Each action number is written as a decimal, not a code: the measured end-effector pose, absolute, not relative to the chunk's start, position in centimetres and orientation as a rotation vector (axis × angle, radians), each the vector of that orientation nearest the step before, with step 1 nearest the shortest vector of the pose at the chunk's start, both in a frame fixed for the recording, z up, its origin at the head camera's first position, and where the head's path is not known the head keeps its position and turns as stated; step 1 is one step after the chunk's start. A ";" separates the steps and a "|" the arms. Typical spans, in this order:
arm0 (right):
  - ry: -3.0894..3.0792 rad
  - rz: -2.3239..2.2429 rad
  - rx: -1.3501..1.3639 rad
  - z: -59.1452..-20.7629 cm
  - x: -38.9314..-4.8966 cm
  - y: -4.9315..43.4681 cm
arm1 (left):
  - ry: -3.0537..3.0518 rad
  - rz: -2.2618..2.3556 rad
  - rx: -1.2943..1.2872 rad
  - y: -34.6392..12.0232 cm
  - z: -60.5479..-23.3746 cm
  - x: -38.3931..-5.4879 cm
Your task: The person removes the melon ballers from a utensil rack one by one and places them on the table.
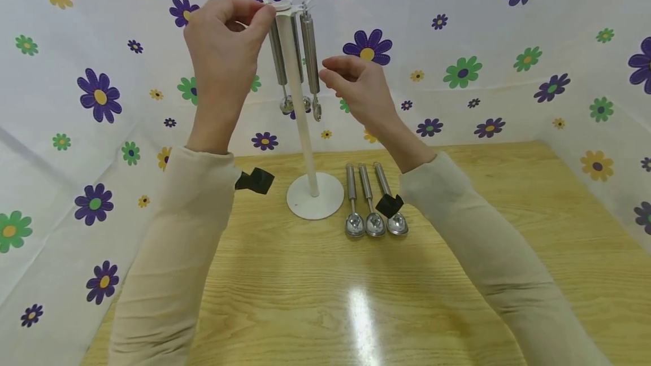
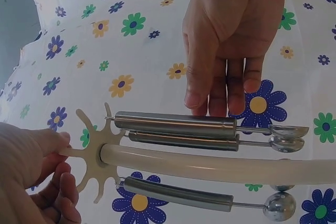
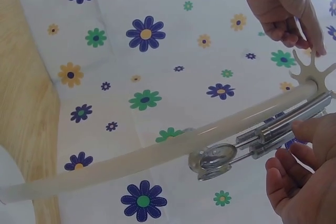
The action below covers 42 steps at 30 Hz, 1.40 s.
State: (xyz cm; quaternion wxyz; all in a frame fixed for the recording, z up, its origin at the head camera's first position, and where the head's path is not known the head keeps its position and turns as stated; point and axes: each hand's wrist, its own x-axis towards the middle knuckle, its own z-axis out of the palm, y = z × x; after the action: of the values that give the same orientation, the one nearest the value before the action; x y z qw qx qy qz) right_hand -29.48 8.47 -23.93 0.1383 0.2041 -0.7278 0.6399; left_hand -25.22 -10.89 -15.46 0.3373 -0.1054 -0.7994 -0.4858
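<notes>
A white stand (image 1: pixel 304 134) with a round base holds up a ring of hooks (image 2: pixel 96 161) at its top. My left hand (image 1: pixel 224 44) pinches one hook arm between thumb and fingertip. Several steel ice cream scoops hang from other hooks by their handle ends, bowls downward; the nearest scoop (image 1: pixel 309 52) is on the right side of the pole. Beside that scoop's handle my right hand (image 1: pixel 361 86) is raised, fingers loosely bent and holding nothing. In the left wrist view, the right hand's fingertips (image 2: pixel 218 106) come right up to the hanging handles.
On the wooden table (image 1: pixel 305 292), three more steel scoops (image 1: pixel 375 223) lie side by side, right of the stand's base (image 1: pixel 315 208), handles pointing away. A flower-patterned cloth (image 1: pixel 483 44) hangs behind and along both sides. Black straps (image 1: pixel 260 181) sit at the wrists.
</notes>
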 end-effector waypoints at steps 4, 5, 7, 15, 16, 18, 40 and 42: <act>-2.077 1.865 0.642 -24.0 -29.5 7.9 | -2.041 -1.316 -0.263 -11.2 -15.7 -25.3; -2.076 1.859 0.653 -23.9 -29.5 7.8 | -2.031 -1.322 -0.266 -11.3 -15.7 -25.3; -2.073 1.840 0.672 -23.8 -29.5 7.6 | -2.016 -1.328 -0.273 -11.4 -15.8 -25.4; -2.062 1.833 0.728 -23.1 -29.0 7.1 | -2.014 -1.327 -0.261 -11.5 -16.1 -25.7; -2.060 1.835 0.736 -23.0 -29.0 7.0 | -2.008 -1.328 -0.263 -11.5 -16.1 -25.7; -2.058 1.841 0.749 -22.8 -28.9 6.9 | -1.998 -1.333 -0.265 -11.5 -16.2 -25.8; -2.117 1.773 0.841 -21.7 -28.2 8.0 | -2.012 -1.315 -0.278 -12.0 -16.4 -26.4; -2.113 1.750 0.847 -21.6 -28.1 8.4 | -2.017 -1.309 -0.279 -12.0 -16.4 -26.4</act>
State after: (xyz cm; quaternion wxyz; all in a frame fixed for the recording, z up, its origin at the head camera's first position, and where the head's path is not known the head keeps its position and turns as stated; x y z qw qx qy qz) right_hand -28.06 8.40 -21.62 0.1345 0.2923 -0.7291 0.6040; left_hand -26.43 -11.96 -16.41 0.3528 -0.1077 -0.7797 -0.5060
